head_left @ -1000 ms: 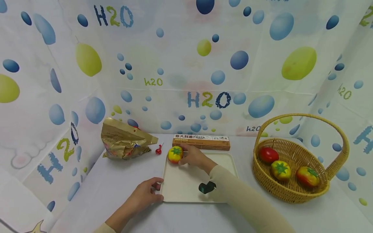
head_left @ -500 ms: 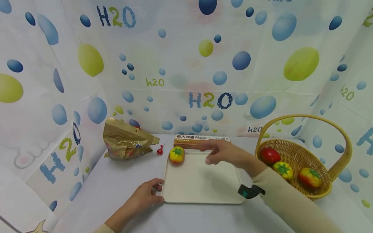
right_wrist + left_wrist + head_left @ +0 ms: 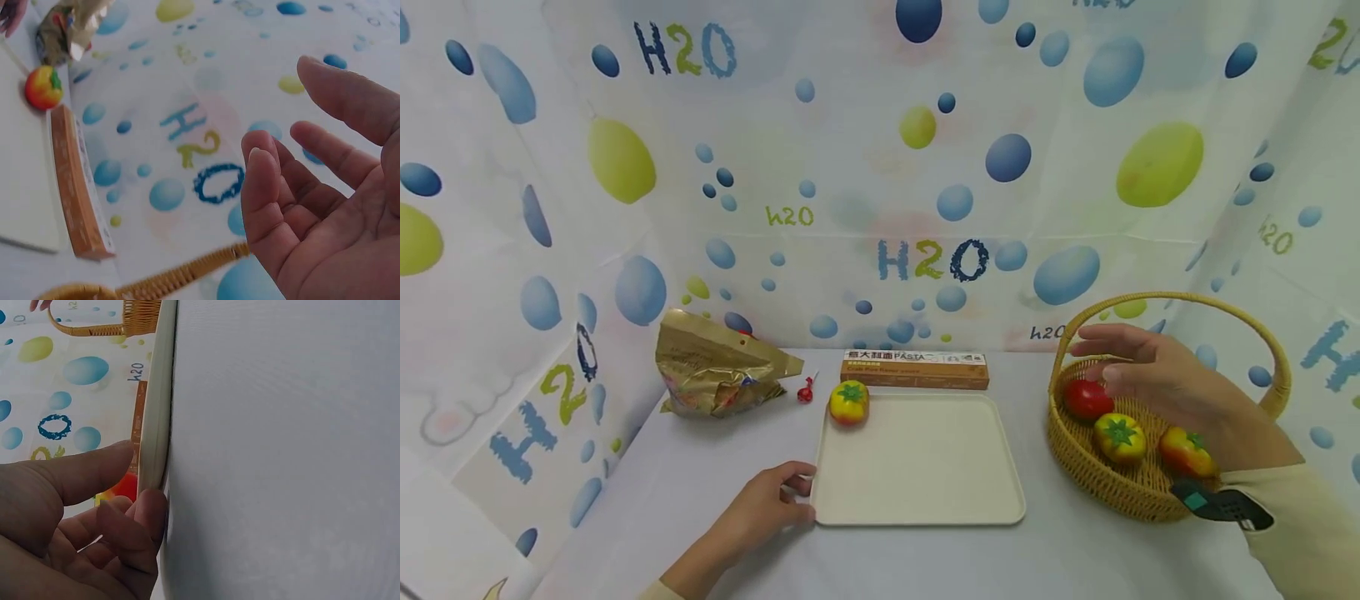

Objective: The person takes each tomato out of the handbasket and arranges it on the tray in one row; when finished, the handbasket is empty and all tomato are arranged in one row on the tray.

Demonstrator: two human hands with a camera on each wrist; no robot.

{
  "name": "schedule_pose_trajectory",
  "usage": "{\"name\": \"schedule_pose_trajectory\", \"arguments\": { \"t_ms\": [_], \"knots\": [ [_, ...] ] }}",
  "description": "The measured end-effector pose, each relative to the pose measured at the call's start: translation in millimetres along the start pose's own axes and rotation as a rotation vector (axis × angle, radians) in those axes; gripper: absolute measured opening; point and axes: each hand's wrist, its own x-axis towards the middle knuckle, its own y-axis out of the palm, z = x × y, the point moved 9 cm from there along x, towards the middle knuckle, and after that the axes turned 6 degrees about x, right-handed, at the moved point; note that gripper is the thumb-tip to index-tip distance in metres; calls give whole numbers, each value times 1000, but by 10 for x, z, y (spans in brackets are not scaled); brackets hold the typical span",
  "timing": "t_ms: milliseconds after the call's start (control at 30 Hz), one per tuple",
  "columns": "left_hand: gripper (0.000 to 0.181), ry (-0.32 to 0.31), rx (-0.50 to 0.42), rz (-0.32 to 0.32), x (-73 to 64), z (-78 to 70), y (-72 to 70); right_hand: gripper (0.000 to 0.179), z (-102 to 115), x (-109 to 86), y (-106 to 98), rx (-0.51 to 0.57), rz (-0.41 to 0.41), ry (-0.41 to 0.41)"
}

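My left hand (image 3: 763,507) rests at the left side of a cream tray (image 3: 917,462), thumb and fingertips at its rim. In the left wrist view, the fingers (image 3: 150,515) lie against the tray's edge. A yellow-and-red persimmon-like fruit (image 3: 849,403) with a green leafy top sits in the tray's back left corner. Over the wicker basket (image 3: 1078,469) hovers my right hand (image 3: 1180,396), fingers spread and holding nothing. Below it in the basket are a red oval fruit (image 3: 1086,400) and two similar yellow-red fruits, one (image 3: 1120,440) in front and another (image 3: 1183,452) partly behind the wrist.
Behind the tray lies a long pasta box (image 3: 914,370). A crumpled gold bag (image 3: 718,367) stands at the back left, with a red-wrapped lollipop (image 3: 806,390) beside it. The basket's tall handle (image 3: 1172,296) arches over the right hand. A printed curtain encloses the table (image 3: 662,475).
My right hand has let go of the yellow-red fruit in the tray's corner and swung right, over the basket. The left hand stays at the tray's edge.
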Motion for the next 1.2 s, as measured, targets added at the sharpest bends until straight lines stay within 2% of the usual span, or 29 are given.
{"name": "schedule_pose_trajectory", "arguments": {
  "t_ms": [200, 467, 700, 833, 967, 1100, 1200],
  "knots": [
    [53, -30, -55, -2, 21, 54, -1, 45, -160, -135, -301, 58, -59, 41],
    [56, -34, -49, -5, 41, 59, -12, 42, -293, -246, -586, 142, -154, 87],
    [53, -49, -26, -5, 51, 62, 10, 44, -298, -242, -727, 221, -159, 52],
    [49, -48, -19, -9, 64, 36, 28, 43, -335, -241, -815, 258, -176, 59],
    [48, -57, -4, -24, 65, 36, 20, 40, -412, -208, -940, 244, -225, 83],
    [47, -70, 1, -43, 71, 38, 4, 36, -474, -191, -1065, 179, -287, 111],
    [47, -83, -5, -36, 75, 46, 19, 34, -518, -203, -1137, 164, -330, 140]
  ]
}}
